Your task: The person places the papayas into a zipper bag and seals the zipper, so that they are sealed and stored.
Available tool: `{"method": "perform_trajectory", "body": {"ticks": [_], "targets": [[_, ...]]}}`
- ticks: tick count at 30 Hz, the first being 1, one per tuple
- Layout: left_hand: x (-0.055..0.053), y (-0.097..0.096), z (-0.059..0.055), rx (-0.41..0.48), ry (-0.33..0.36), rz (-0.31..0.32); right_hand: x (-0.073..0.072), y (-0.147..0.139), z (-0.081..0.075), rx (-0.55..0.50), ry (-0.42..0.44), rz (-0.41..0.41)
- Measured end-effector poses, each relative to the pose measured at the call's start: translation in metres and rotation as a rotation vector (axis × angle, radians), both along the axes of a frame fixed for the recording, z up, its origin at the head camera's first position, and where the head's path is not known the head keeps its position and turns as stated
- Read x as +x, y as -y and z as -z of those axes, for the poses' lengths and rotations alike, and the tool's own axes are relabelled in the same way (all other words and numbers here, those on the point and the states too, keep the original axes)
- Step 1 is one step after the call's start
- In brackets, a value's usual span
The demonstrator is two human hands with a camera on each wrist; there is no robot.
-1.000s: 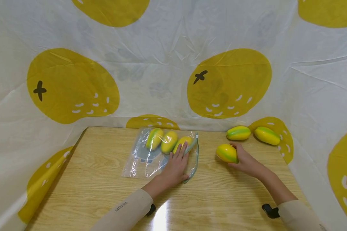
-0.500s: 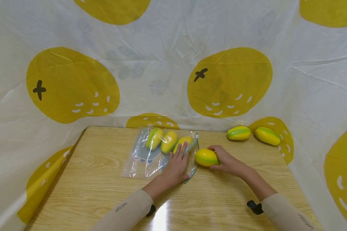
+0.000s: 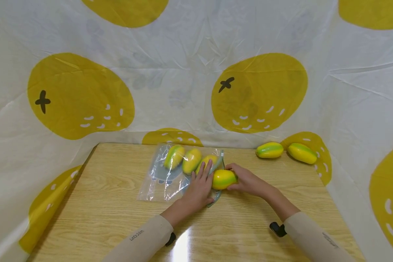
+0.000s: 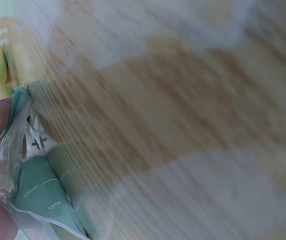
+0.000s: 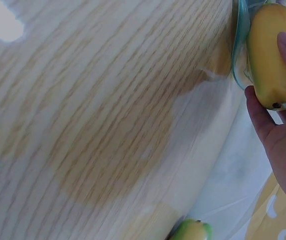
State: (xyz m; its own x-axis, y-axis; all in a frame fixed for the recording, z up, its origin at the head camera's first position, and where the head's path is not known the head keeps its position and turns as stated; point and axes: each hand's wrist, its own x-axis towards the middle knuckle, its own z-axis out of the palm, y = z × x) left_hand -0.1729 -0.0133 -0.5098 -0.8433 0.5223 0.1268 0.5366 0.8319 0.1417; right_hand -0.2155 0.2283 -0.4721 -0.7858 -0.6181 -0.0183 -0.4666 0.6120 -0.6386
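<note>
Clear bag (image 3: 166,177), three yellow-green fruits (image 3: 191,161) inside; another fruit (image 3: 224,179) at opening

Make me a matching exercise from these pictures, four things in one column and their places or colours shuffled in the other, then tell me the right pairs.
Things
1. left hand
2. right hand
3. two untouched fruits
4. sleeves

Places or colours
A. near the far right corner of the table
B. beige
C. lying on the bag
D. gripping a fruit at the bag's zip end

Right pairs: 1-C, 2-D, 3-A, 4-B.
</note>
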Motion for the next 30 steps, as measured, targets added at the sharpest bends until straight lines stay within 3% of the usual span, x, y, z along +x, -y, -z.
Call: {"method": "perform_trajectory", "body": {"ticks": [9,13,20,26,30], "targets": [[0.000,0.002,0.000,-0.009,-0.021,0.015,-0.006,0.010,0.009,0.010,-0.050,0.006],[0.000,0.002,0.000,-0.013,-0.029,0.014,-0.006,0.010,0.013,-0.018,-0.007,0.023],[0.000,0.003,-0.002,-0.036,-0.027,0.009,-0.006,0.000,0.015,-0.093,0.037,-0.084],[0.000,0.004,-0.002,-0.069,-0.091,0.016,-0.008,0.004,0.020,-0.143,0.102,-0.027],[0.000,0.005,-0.003,-0.080,-0.109,0.027,-0.009,0.010,0.023,-0.164,0.087,-0.032]]}}
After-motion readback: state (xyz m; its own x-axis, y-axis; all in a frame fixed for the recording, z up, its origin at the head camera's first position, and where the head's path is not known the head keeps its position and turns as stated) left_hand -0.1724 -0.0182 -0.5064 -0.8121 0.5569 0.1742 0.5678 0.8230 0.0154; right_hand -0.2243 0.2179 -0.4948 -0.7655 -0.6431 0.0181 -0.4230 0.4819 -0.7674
